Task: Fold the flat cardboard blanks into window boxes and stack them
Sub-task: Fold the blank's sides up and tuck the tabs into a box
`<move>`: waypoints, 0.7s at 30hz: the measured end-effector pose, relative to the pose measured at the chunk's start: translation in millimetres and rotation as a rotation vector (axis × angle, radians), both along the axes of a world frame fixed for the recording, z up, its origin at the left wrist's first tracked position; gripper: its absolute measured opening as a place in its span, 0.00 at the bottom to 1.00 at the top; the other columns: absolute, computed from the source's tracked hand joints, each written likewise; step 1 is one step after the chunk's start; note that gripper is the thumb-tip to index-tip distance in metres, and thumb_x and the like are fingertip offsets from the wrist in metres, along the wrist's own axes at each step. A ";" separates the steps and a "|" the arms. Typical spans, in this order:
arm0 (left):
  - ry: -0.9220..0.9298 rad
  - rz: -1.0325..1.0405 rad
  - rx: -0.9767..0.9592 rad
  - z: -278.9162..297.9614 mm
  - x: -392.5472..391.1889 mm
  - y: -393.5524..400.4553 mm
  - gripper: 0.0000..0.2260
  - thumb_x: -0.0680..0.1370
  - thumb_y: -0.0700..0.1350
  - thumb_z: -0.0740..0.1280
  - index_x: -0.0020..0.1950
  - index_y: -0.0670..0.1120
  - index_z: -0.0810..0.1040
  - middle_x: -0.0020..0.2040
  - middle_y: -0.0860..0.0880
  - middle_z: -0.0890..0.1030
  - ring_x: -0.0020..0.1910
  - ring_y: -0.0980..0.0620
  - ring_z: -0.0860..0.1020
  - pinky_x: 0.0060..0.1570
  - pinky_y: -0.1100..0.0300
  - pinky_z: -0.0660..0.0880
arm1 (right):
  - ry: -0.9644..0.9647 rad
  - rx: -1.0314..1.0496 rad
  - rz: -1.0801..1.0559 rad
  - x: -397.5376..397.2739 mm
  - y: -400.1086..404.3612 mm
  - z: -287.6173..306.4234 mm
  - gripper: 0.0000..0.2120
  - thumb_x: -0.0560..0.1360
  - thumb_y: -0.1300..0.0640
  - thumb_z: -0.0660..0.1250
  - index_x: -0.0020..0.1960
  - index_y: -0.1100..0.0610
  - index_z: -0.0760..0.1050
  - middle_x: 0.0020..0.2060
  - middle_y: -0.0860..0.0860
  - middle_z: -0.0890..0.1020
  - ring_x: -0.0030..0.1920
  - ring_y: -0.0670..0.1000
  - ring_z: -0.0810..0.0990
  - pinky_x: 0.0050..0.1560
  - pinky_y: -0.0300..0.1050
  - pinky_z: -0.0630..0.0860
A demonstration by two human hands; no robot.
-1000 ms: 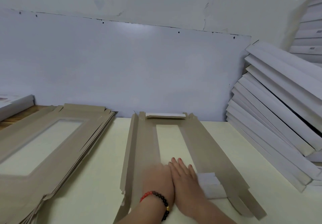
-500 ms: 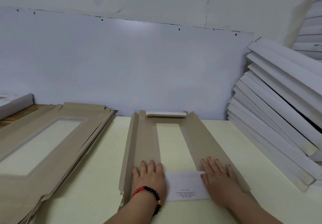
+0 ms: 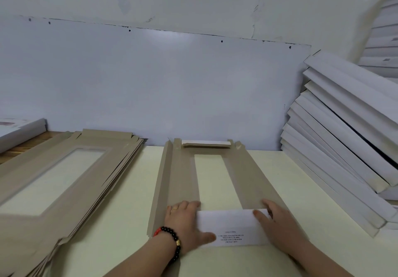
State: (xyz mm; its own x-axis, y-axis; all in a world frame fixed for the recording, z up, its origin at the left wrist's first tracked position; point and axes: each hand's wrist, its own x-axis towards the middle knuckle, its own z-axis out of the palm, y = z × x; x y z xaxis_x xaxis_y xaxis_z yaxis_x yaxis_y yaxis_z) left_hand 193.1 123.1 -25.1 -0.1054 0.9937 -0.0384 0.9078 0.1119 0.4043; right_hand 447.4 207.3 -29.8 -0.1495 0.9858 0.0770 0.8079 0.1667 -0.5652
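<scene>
A brown cardboard blank (image 3: pixel 247 175) with a long window cut-out lies flat in the middle of the table, its left side strip raised. At its near end a white printed end flap (image 3: pixel 231 226) is folded over. My left hand (image 3: pixel 185 220), with a bead bracelet on the wrist, holds the flap's left end, thumb on its near corner. My right hand (image 3: pixel 277 223) holds the right end, thumb on the white face and fingers behind it. A small white flap (image 3: pixel 205 142) stands folded at the far end.
A thick pile of flat brown blanks (image 3: pixel 64 169) lies on the left. Several folded white boxes (image 3: pixel 336 147) lean in a stack on the right, against the wall. A white box (image 3: pixel 21 128) sits at the far left. A pale wall panel closes the back.
One second ago both hands pressed side by side at the flap's middle. They slid apart, lay flat either side, and now hold the flap's two ends with thumbs on it.
</scene>
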 end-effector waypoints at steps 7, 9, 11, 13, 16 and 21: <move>-0.043 -0.031 -0.120 25.6 6.3 0.5 0.44 0.62 0.60 0.77 0.74 0.56 0.60 0.63 0.55 0.71 0.61 0.52 0.72 0.61 0.56 0.72 | -0.048 -0.082 0.042 2.9 -0.4 8.2 0.36 0.72 0.40 0.67 0.75 0.49 0.60 0.69 0.49 0.69 0.65 0.49 0.71 0.66 0.46 0.68; 0.024 -0.036 -0.103 33.8 8.1 1.6 0.42 0.62 0.58 0.77 0.72 0.57 0.62 0.61 0.55 0.71 0.59 0.52 0.74 0.57 0.57 0.74 | 0.100 -0.167 0.047 2.7 2.0 12.3 0.40 0.69 0.45 0.73 0.75 0.51 0.59 0.68 0.51 0.70 0.65 0.51 0.71 0.64 0.47 0.69; 0.149 -0.044 -0.047 41.6 10.1 3.6 0.36 0.65 0.55 0.75 0.70 0.56 0.64 0.60 0.54 0.71 0.58 0.51 0.74 0.52 0.58 0.74 | 0.235 -0.224 0.069 1.4 1.5 17.3 0.42 0.67 0.52 0.77 0.75 0.52 0.60 0.66 0.52 0.70 0.62 0.52 0.72 0.60 0.45 0.72; 0.255 -0.047 -0.003 47.7 11.9 5.4 0.29 0.68 0.50 0.72 0.67 0.54 0.66 0.58 0.53 0.72 0.56 0.50 0.74 0.48 0.58 0.73 | 0.289 -0.210 0.090 -0.6 -0.9 21.5 0.44 0.64 0.59 0.79 0.75 0.53 0.62 0.63 0.51 0.71 0.58 0.51 0.74 0.51 0.41 0.73; 0.368 -0.061 -0.040 56.8 10.9 3.6 0.19 0.70 0.46 0.68 0.60 0.50 0.71 0.54 0.51 0.77 0.53 0.49 0.76 0.43 0.58 0.72 | 0.262 -0.157 0.136 -2.9 -6.2 25.9 0.43 0.62 0.61 0.78 0.73 0.49 0.63 0.59 0.49 0.72 0.54 0.48 0.74 0.45 0.34 0.71; 0.426 -0.155 -0.205 75.4 7.8 -3.9 0.10 0.72 0.47 0.69 0.53 0.47 0.78 0.50 0.49 0.80 0.48 0.48 0.79 0.44 0.59 0.75 | 0.206 -0.152 0.230 5.1 -18.4 36.7 0.30 0.62 0.60 0.78 0.61 0.45 0.75 0.54 0.42 0.78 0.49 0.41 0.78 0.43 0.29 0.73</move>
State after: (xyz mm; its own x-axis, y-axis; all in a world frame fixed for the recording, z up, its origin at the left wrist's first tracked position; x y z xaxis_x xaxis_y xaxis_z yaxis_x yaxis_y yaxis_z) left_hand 200.8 119.2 50.2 -0.0057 0.9754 -0.2202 0.9998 0.0008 -0.0221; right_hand 452.5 188.9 6.9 -0.3653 0.9307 -0.0167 0.6254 0.2322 -0.7449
